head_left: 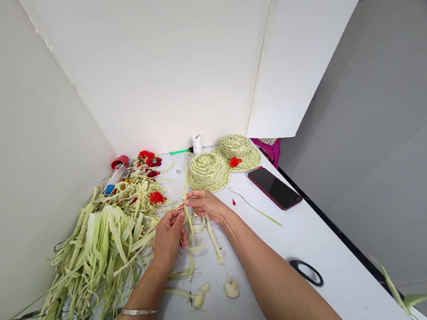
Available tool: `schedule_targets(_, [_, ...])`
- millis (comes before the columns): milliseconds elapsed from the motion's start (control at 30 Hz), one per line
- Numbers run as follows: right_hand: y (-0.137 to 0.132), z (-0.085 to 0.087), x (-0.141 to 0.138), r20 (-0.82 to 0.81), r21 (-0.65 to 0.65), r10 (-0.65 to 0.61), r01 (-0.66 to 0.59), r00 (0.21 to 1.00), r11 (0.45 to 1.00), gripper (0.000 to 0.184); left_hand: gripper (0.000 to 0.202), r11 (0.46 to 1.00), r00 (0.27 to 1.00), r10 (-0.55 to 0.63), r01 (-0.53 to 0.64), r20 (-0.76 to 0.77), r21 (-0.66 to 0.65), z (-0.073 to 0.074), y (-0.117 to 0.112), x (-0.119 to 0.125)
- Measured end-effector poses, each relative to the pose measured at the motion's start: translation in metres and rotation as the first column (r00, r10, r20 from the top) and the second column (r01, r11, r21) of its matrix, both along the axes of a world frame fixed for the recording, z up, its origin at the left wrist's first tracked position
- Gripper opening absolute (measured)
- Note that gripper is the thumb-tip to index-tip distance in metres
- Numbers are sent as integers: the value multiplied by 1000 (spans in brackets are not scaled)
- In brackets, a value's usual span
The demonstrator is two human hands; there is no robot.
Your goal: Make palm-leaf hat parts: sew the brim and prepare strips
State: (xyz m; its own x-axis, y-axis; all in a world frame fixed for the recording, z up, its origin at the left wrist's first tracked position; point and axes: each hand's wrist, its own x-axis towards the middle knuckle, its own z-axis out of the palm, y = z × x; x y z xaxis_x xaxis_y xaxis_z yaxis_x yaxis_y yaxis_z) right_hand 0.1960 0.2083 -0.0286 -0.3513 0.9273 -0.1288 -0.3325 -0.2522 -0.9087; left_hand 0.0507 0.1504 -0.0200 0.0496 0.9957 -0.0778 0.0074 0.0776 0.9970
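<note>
Pale green husk strips (189,222) run between my two hands over the middle of the table. My left hand (169,234) is closed, its thumb and fingers pinching the strips. Close beside it, my right hand (204,204) pinches the same strips a little higher up. A narrow braid (186,177) stretches away from the fingers toward the back. Just beyond my right hand sits a round woven hat (209,171). Behind it to the right lies a second woven hat (239,151) with a red flower (235,161) on its brim.
A large heap of husk strips (102,246) covers the left side, with red flowers (157,196) around it. A phone (276,188) lies at right, nearer me a black ring-shaped handle (306,273). A white thread spool (197,144) stands by the back wall. Husk scraps (231,288) lie in front.
</note>
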Motion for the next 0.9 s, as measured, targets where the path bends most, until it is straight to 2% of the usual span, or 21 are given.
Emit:
schedule_targets(367, [1, -1, 0, -10, 6, -9, 9, 1000, 1000, 42, 29, 994, 993, 89, -84, -82, 67, 9, 4, -1])
schedule_targets(567, [0, -1, 0, -18, -2, -10, 10, 1000, 1000, 42, 26, 994, 974, 25, -1, -227, 107, 14, 10, -6])
schedule_targets(700, [0, -1, 0, -25, -10, -10, 10, 1000, 1000, 43, 22, 985, 926, -3, 67, -376, 158, 19, 10, -13])
schedule_targets(900, [3, -5, 1, -43, -2, -6, 5, 999, 1000, 44, 12, 951, 816, 122, 67, -566, 301, 23, 14, -24])
